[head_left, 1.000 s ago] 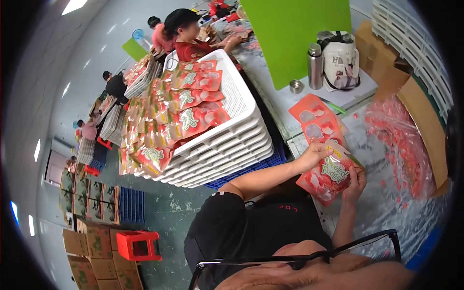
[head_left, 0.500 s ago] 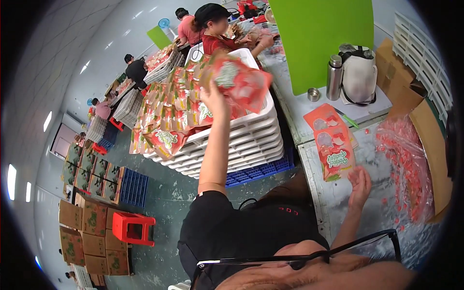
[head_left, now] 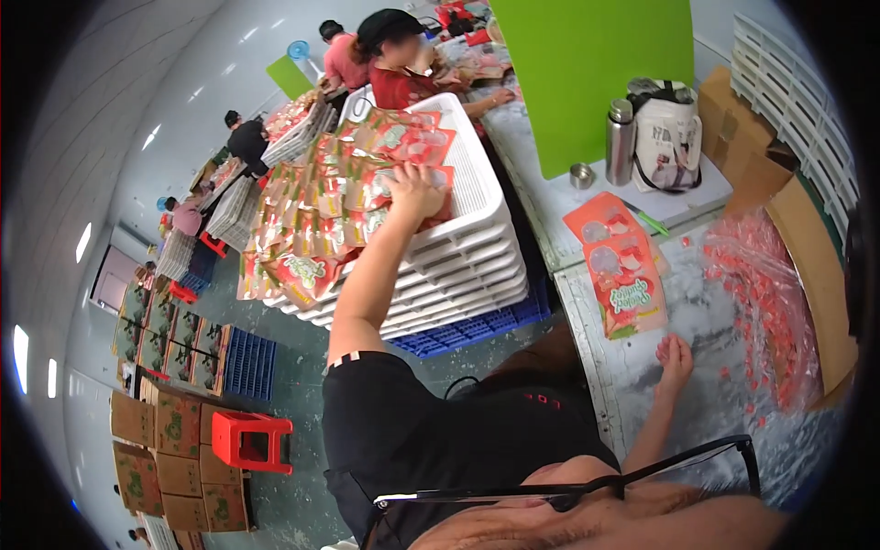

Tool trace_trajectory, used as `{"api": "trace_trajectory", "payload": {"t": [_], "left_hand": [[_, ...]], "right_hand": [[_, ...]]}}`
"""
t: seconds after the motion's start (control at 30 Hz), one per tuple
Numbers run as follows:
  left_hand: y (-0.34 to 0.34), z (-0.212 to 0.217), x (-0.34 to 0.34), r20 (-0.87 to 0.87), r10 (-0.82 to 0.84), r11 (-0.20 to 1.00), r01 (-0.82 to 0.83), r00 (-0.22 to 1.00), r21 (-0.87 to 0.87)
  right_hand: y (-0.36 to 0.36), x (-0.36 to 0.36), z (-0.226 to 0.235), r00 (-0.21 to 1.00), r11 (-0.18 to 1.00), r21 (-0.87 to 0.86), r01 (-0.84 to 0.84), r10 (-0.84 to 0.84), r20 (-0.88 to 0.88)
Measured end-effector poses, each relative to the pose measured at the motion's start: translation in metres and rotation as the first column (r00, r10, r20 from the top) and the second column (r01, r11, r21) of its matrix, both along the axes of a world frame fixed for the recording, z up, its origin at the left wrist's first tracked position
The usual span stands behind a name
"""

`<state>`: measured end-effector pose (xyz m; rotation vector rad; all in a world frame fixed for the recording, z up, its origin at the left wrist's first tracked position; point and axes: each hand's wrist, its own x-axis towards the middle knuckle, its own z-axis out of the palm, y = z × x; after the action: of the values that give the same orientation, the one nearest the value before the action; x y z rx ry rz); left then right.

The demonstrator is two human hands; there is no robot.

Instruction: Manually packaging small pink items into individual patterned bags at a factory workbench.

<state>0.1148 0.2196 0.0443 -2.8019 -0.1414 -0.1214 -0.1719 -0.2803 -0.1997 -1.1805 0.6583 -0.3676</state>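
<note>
My left hand [head_left: 417,191] lies over the red and tan printed pouches [head_left: 316,206] that cover the top white plastic tray [head_left: 477,165]. Its fingers are spread, pressing on the pouches near the tray's right part. Over the table on the right is my right hand [head_left: 676,356], its fingers curled inward; whether anything is inside them is hidden. Just beyond it, several flat red pouches [head_left: 624,280] lie overlapping on the table. Right of these, small red pieces [head_left: 753,316] spill beside a clear plastic bag [head_left: 788,312].
A steel flask [head_left: 620,142], its cup [head_left: 581,176], a white bag [head_left: 667,137] and a green-handled tool [head_left: 649,218] stand or lie behind the pouches. A green panel [head_left: 596,73] separates me from a co-worker [head_left: 403,69]. On the floor is a red stool [head_left: 252,440].
My left hand has laid the pouch it was carrying onto the tray and its fingers now rest on the pouches. The right hand has curled and shifted slightly down from the table pouches.
</note>
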Motion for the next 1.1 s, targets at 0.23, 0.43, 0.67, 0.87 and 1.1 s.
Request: {"api": "trace_trajectory", "payload": {"t": [0.23, 0.43, 0.67, 0.87, 1.1], "left_hand": [[0.020, 0.000, 0.003, 0.080, 0.066, 0.997, -0.068, 0.995, 0.027], [-0.094, -0.004, -0.029, 0.625, -0.525, 0.791, 0.602, 0.578, 0.108], [-0.275, -0.150, -0.145, 0.187, -0.905, 0.206, 0.776, 0.383, -0.596], [-0.292, -0.203, -0.152, 0.379, -0.813, 0.096, 0.743, 0.443, -0.662], [-0.283, -0.198, -0.141, 0.313, -0.808, 0.068, 0.607, 0.499, -0.792]], "right_hand": [[0.010, 0.035, -0.007, 0.999, 0.459, -0.888, 0.037, -0.039, 0.022], [0.045, 0.054, 0.020, 0.977, 0.251, -0.963, -0.096, -0.159, -0.139], [0.042, 0.070, 0.006, 0.947, 0.358, -0.923, -0.142, -0.223, -0.233], [0.039, 0.068, -0.011, 0.999, 0.840, -0.541, 0.047, -0.050, 0.009], [0.049, 0.077, 0.024, 0.995, 0.978, 0.192, -0.083, 0.069, 0.077]]}}
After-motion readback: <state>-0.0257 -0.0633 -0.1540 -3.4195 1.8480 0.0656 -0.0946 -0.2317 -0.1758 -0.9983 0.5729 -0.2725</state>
